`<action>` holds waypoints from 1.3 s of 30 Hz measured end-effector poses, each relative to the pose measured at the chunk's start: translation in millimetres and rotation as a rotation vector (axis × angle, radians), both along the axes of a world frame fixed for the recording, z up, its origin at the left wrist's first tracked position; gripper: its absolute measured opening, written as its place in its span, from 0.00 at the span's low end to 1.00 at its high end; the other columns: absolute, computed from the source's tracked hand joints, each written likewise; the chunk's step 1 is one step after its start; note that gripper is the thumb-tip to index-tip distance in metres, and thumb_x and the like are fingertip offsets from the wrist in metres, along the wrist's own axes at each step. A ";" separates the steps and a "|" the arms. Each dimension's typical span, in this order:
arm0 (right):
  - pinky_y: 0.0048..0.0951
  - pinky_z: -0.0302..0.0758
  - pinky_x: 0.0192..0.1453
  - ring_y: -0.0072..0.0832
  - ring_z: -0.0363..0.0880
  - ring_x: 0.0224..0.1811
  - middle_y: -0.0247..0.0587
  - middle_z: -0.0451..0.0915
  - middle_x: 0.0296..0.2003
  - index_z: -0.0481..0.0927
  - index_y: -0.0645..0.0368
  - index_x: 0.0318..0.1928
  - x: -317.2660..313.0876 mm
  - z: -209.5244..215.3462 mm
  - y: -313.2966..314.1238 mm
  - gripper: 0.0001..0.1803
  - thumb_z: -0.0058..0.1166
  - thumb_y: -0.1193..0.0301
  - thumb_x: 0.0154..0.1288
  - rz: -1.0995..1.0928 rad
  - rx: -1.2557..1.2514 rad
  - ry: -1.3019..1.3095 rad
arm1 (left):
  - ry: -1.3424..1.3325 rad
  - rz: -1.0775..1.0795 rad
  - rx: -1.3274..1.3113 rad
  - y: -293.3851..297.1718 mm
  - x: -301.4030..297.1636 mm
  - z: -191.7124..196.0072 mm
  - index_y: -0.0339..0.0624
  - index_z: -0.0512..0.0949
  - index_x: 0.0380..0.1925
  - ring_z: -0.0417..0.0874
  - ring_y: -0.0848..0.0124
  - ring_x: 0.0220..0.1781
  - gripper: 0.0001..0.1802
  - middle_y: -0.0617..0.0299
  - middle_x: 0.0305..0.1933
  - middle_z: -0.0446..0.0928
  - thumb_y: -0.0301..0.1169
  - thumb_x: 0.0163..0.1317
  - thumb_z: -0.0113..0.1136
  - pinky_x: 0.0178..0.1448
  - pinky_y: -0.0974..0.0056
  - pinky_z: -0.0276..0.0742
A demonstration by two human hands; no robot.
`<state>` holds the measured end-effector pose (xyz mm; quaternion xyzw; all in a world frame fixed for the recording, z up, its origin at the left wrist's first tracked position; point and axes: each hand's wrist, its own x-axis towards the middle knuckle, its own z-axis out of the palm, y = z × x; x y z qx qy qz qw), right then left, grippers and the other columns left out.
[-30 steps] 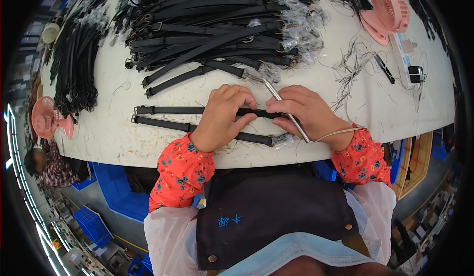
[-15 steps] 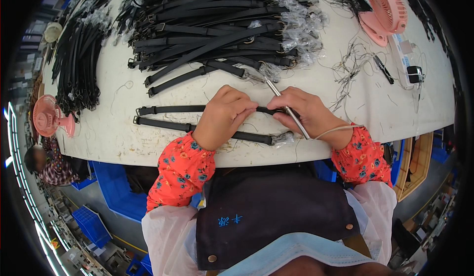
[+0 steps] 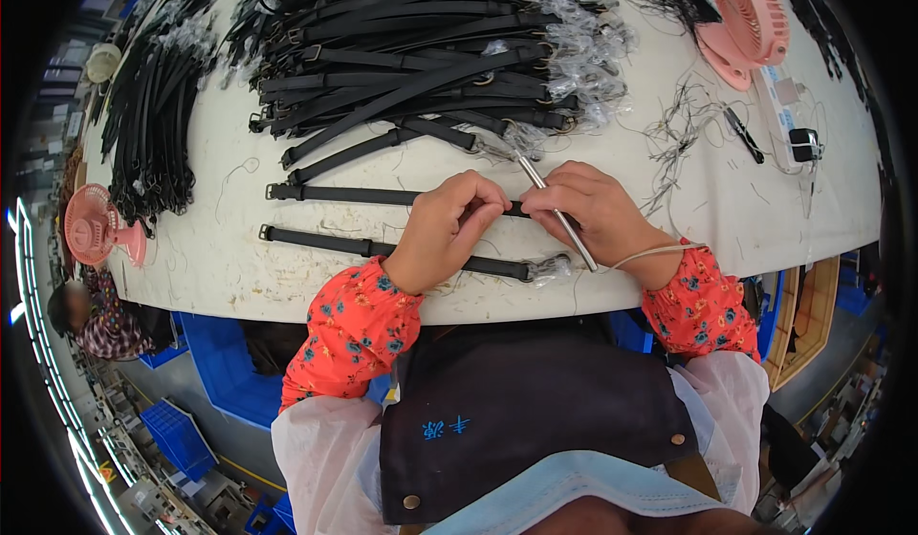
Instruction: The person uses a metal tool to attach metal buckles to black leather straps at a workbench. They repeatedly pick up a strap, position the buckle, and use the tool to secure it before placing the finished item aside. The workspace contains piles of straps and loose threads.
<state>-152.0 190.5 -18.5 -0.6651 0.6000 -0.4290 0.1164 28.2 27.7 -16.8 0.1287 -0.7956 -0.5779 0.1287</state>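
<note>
My left hand [image 3: 443, 227] is closed, thumb and fingers pinched on a narrow black strap [image 3: 349, 195] with a buckle at its left end. The strap stretches level across the white table towards my right hand [image 3: 602, 215]. Between the fingers of that hand a slim silver metal pen-shaped tool [image 3: 578, 240] is held at a slant, with a thin pale cord trailing from its lower end. My right fingertips also meet the strap's right end, whose tip they hide. Nearer me lies a second black strap [image 3: 320, 240], passing beneath my left hand to a plastic-wrapped end.
Beyond my hands rises a big pile of black straps [image 3: 411, 66] with plastic-wrapped ends. Another bundle [image 3: 153, 133] lies far left. Pink fans [image 3: 746, 19] stand at both sides. Right of my hands are loose threads [image 3: 681, 124], black snips [image 3: 743, 135] and a power strip [image 3: 776, 119].
My left hand has shifted slightly right, and the held strap has swung away from me, towards the pile. My right fingers have drawn in around the tool, which stays nearly in place.
</note>
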 end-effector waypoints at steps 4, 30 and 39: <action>0.38 0.79 0.46 0.42 0.81 0.40 0.41 0.82 0.35 0.81 0.56 0.47 -0.4 -1.0 0.1 0.14 0.65 0.78 0.61 -0.004 0.031 0.019 | 0.009 0.044 0.042 0.6 -4.9 -8.5 0.34 0.78 0.38 0.80 0.74 0.30 0.02 0.57 0.34 0.82 0.21 0.69 0.61 0.37 0.67 0.77; 0.22 0.74 0.40 0.18 0.82 0.34 0.33 0.83 0.29 0.80 0.62 0.51 1.1 17.8 8.4 0.19 0.46 0.58 0.83 0.042 0.439 -0.870 | -0.102 0.047 0.070 -4.8 -6.3 -6.0 0.34 0.77 0.42 0.82 0.80 0.39 0.03 0.62 0.39 0.84 0.22 0.72 0.60 0.43 0.72 0.77; 0.21 0.73 0.40 0.17 0.82 0.34 0.33 0.83 0.29 0.80 0.62 0.51 0.7 16.4 8.4 0.20 0.46 0.57 0.83 0.038 0.445 -0.870 | -0.077 0.039 0.080 -5.4 -6.2 -9.1 0.34 0.76 0.42 0.81 0.80 0.39 0.03 0.62 0.40 0.84 0.23 0.73 0.59 0.43 0.73 0.77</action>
